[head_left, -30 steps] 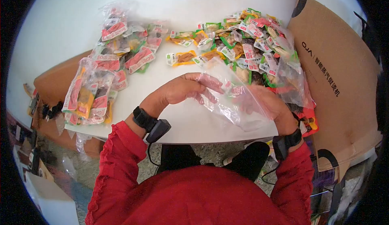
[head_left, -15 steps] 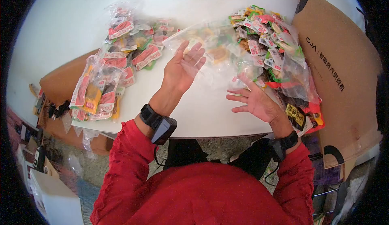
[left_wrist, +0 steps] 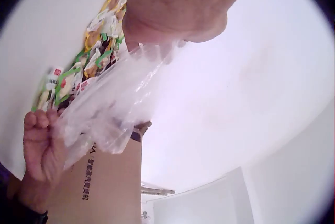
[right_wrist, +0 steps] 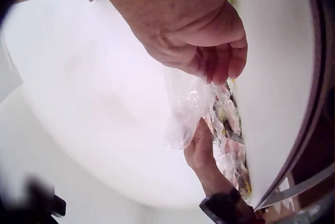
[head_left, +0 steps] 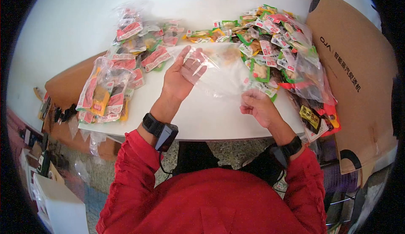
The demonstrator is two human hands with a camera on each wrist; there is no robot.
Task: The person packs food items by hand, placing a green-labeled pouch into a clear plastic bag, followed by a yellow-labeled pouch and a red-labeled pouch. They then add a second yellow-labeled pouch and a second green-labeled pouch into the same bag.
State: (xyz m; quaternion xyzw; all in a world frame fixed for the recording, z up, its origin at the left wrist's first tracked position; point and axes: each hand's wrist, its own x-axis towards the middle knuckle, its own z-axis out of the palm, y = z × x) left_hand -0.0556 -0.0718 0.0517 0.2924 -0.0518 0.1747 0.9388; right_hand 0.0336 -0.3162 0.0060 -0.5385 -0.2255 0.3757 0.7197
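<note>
A clear plastic bag [head_left: 219,76] hangs spread between the two hands above the white table. My right hand [head_left: 262,109] pinches its edge with curled fingers, which also show in the right wrist view [right_wrist: 201,40]. My left hand [head_left: 180,78] is at the bag's other end, its fingers fairly straight and showing through the film. In the left wrist view the bag [left_wrist: 112,103] stretches between both hands. No food packet shows inside it.
Small food packets [head_left: 261,48] are heaped at the right of the white table [head_left: 202,124]. Filled clear bags of packets [head_left: 112,88] lie on the left. A large cardboard box [head_left: 341,73] stands against the right side.
The hands first worked close together on the bag, then spread apart as it billowed out. Since then the right hand's fingers have gone from spread to pinching the bag's edge.
</note>
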